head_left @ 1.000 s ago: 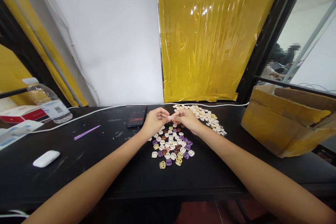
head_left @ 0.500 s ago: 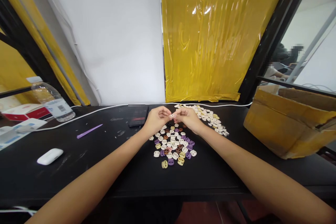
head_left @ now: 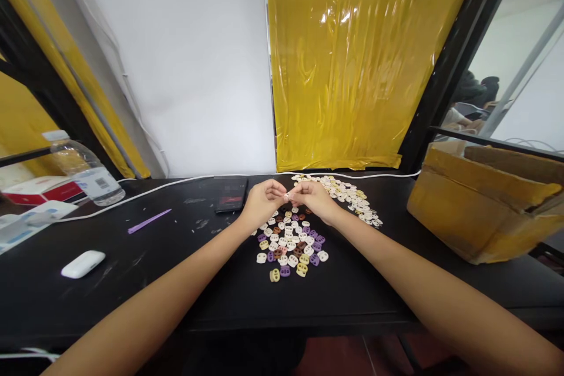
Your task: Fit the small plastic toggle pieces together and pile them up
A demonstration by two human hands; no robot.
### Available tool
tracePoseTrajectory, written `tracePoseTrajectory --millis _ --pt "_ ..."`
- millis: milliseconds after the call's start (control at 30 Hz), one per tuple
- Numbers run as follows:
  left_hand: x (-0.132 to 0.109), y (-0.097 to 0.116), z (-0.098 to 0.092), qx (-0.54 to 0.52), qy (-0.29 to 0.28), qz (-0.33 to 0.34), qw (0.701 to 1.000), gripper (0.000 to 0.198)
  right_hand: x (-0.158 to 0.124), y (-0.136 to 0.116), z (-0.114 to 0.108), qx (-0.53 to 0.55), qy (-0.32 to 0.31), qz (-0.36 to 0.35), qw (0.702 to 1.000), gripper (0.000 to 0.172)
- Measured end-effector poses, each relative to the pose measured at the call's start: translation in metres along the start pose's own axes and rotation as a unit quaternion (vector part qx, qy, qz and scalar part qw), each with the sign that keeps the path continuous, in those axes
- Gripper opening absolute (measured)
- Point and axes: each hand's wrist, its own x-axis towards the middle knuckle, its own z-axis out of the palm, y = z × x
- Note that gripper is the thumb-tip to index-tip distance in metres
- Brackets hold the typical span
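Black table (head_left: pixel 335 299), near edge: two bare forearms reach in from below.
White oval case (head_left: pixel 83 263): near left, lying flat.
Mixed pile (head_left: pixel 291 245) of small two-holed pieces (white, purple, yellow, brown): centre of the table, directly under the hands.
Purple stick (head_left: pixel 148 221): left of centre, lying flat.
Left hand (head_left: pixel 259 204) and right hand (head_left: pixel 316 201): raised just above the mixed pile with fingertips meeting. Thumb and forefinger of each are pressed onto one small white piece (head_left: pixel 286 195), held between the two hands.
Dark phone (head_left: pixel 230 194): flat, just left of the left hand.
Pale pile (head_left: pixel 350 198): just right of the right hand, slightly farther back.
Cardboard box (head_left: pixel 480 211): right side.
Water bottle (head_left: pixel 83 173): far left.
White cable (head_left: pixel 176 183): along the far edge.
Yellow plastic sheet (head_left: pixel 352 59): behind the table.
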Motion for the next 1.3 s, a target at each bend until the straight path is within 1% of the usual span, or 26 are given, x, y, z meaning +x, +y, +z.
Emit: tracePoseTrajectory --millis 200,333,467,633,767,833,933,1000,1100,1200,1300 --pt "-0.002 -0.006 0.002 0.011 0.001 0.006 1.000 0.020 -0.002 -0.004 0.002 0.025 -0.002 0.046 0.999 0.009" --pt "-0.004 -0.006 0.003 0.014 0.005 0.020 1.000 0.019 -0.004 -0.011 0.002 0.023 -0.009 0.058 0.998 0.010" --pt "-0.006 -0.005 0.003 0.023 0.025 0.040 0.999 0.019 -0.005 -0.013 0.002 0.024 -0.015 0.047 0.998 0.011" --pt "-0.007 -0.004 0.003 0.042 0.018 0.039 0.998 0.020 -0.005 -0.011 0.002 -0.020 -0.012 0.045 0.999 0.009" --pt "-0.005 0.004 0.003 0.028 0.027 0.067 0.997 0.021 -0.003 -0.016 0.000 -0.012 -0.014 -0.004 1.000 0.013" --pt "-0.003 0.009 0.003 0.028 0.024 0.078 0.996 0.020 -0.002 -0.018 0.000 -0.003 -0.004 -0.031 1.000 0.016" --pt "-0.001 0.012 0.000 0.060 0.020 0.084 0.994 0.017 0.001 -0.017 -0.001 -0.012 0.014 -0.041 0.999 0.022" --pt "-0.001 0.012 -0.002 0.104 0.015 0.089 0.990 0.012 0.004 -0.014 -0.005 -0.037 0.051 -0.039 0.997 0.025" --pt "-0.002 0.009 -0.007 0.172 -0.021 0.076 0.982 0.005 0.009 -0.009 -0.018 -0.077 0.126 -0.040 0.988 0.026" --pt "-0.004 0.005 -0.010 0.225 -0.066 0.067 0.970 0.011 0.012 -0.006 -0.031 -0.094 0.159 -0.047 0.982 0.027" --pt "-0.004 0.004 -0.012 0.263 -0.103 0.073 0.957 0.018 0.013 -0.004 -0.035 -0.105 0.171 -0.047 0.978 0.027"
